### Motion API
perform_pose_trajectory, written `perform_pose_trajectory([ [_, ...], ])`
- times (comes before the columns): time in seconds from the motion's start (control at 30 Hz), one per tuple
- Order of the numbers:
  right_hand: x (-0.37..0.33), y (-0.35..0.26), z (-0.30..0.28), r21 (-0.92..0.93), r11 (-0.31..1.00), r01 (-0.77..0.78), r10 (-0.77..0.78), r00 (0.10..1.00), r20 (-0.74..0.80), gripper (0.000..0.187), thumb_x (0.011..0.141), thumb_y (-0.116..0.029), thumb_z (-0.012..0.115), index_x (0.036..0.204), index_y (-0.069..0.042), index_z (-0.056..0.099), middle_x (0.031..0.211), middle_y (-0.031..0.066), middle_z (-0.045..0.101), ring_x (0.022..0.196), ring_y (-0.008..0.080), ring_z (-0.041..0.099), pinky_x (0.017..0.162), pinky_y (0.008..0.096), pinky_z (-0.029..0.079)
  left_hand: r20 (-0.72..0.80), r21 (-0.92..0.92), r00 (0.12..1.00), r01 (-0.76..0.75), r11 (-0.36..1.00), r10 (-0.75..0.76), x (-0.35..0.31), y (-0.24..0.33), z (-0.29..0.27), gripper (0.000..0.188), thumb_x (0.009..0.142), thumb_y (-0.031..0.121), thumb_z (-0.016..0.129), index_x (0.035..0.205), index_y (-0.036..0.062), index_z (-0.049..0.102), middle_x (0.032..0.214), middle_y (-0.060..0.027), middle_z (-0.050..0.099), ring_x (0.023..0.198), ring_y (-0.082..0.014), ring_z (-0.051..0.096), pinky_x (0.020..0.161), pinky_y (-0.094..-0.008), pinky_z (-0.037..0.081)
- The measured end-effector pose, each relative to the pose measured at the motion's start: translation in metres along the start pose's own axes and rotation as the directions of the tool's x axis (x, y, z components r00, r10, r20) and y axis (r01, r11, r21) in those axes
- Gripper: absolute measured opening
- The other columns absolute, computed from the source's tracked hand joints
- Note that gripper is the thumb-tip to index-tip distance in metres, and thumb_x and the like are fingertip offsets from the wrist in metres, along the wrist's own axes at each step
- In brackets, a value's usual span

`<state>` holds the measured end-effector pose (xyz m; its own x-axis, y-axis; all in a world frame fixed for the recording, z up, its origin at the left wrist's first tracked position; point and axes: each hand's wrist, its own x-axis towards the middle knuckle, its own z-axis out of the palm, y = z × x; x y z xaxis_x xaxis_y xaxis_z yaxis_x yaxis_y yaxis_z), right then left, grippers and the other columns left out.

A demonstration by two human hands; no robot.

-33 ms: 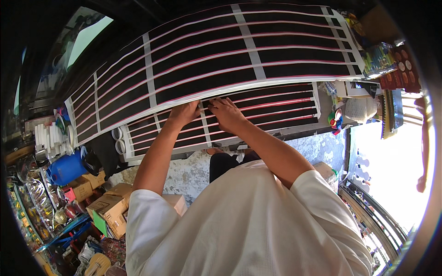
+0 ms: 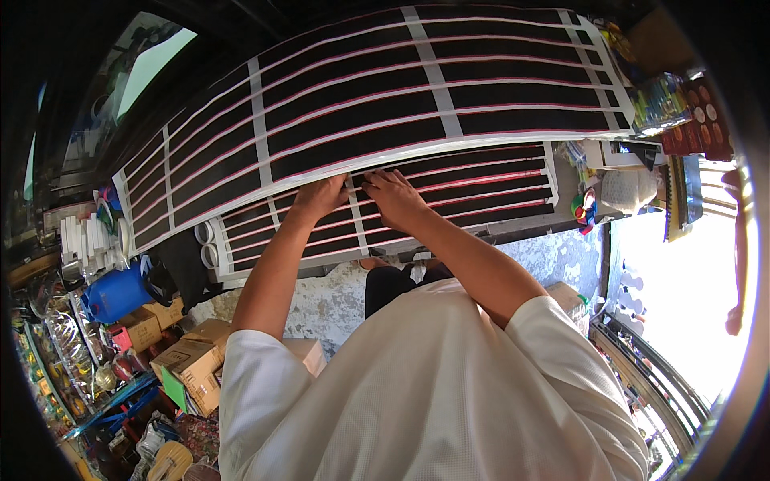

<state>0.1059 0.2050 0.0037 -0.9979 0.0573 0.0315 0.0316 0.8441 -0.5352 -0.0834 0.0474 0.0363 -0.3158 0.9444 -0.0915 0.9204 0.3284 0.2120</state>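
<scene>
On a grey worktop [image 2: 569, 192] lies the lower striped panel [image 2: 481, 193], partly beneath the upper striped panel [image 2: 353, 100]; at the overlap, the left hand [image 2: 322, 196] is curled and the right hand [image 2: 393, 199] half open, any grip indeterminable; a blue container [image 2: 115, 295] stands left

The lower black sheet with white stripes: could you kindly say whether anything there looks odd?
On the lower black sheet with white stripes, one stripe right of the right hand looks redder than its neighbours; no tear is visible.
</scene>
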Motion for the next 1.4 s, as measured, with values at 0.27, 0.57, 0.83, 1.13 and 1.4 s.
perform_pose_trajectory([
  [0.27, -0.001, 0.003, 0.001, -0.019, 1.000, 0.018, -0.019, 0.999, -0.032, 0.053, 0.089, -0.002, 0.072, 0.142, -0.004, 0.071, 0.156, 0.0119, 0.062, 0.151, 0.0326, 0.054, 0.130, 0.0543, 0.041, 0.030, 0.059, 0.999, -0.019, 0.998, 0.017, 0.003, 0.000, 0.002, 0.029, 0.087, 0.022, 0.088, 0.103, 0.0030, 0.074, 0.103, -0.0203, 0.079, 0.103, -0.0410, 0.078, 0.090, -0.0520, 0.064],
  [0.57, -0.001, 0.001, 0.002, -0.018, 0.999, 0.032, -0.033, 0.995, -0.093, 0.047, 0.089, 0.000, 0.069, 0.136, -0.003, 0.075, 0.148, 0.0124, 0.065, 0.144, 0.0326, 0.058, 0.124, 0.0491, 0.045, 0.059, 0.130, 0.997, -0.052, 0.990, 0.044, 0.009, 0.006, 0.004, 0.032, 0.081, 0.018, 0.091, 0.100, 0.0005, 0.073, 0.108, -0.0199, 0.076, 0.111, -0.0403, 0.076, 0.097, -0.0496, 0.062],
  [0.83, 0.000, 0.002, 0.007, 0.018, 1.000, 0.013, -0.011, 0.996, -0.089, 0.047, 0.088, 0.000, 0.069, 0.135, -0.002, 0.075, 0.151, 0.0147, 0.065, 0.145, 0.0343, 0.058, 0.123, 0.0499, 0.045, 0.141, 0.081, 0.990, -0.034, 0.996, 0.022, 0.017, 0.004, 0.010, 0.032, 0.080, 0.016, 0.093, 0.099, 0.0003, 0.071, 0.108, -0.0184, 0.075, 0.113, -0.0386, 0.076, 0.099, -0.0479, 0.062],
  [1.13, 0.003, 0.001, 0.000, 0.040, 0.999, -0.013, 0.012, 1.000, 0.019, 0.052, 0.087, 0.002, 0.069, 0.139, -0.002, 0.073, 0.159, 0.0145, 0.060, 0.155, 0.0339, 0.051, 0.130, 0.0540, 0.040, 0.248, 0.099, 0.967, 0.044, 0.994, -0.068, 0.030, 0.020, 0.001, 0.035, 0.085, 0.018, 0.094, 0.104, -0.0007, 0.071, 0.111, -0.0184, 0.075, 0.113, -0.0393, 0.077, 0.096, -0.0483, 0.064],
  [1.4, -0.002, 0.007, -0.001, 0.052, 0.999, 0.017, -0.014, 0.998, -0.064, 0.046, 0.093, -0.005, 0.071, 0.139, -0.001, 0.071, 0.151, 0.0162, 0.066, 0.146, 0.0354, 0.059, 0.125, 0.0518, 0.046, 0.113, 0.046, 0.994, 0.002, 0.999, -0.007, 0.016, 0.025, -0.002, 0.028, 0.089, 0.015, 0.086, 0.104, -0.0011, 0.070, 0.113, -0.0201, 0.072, 0.109, -0.0423, 0.074, 0.094, -0.0519, 0.061],
])
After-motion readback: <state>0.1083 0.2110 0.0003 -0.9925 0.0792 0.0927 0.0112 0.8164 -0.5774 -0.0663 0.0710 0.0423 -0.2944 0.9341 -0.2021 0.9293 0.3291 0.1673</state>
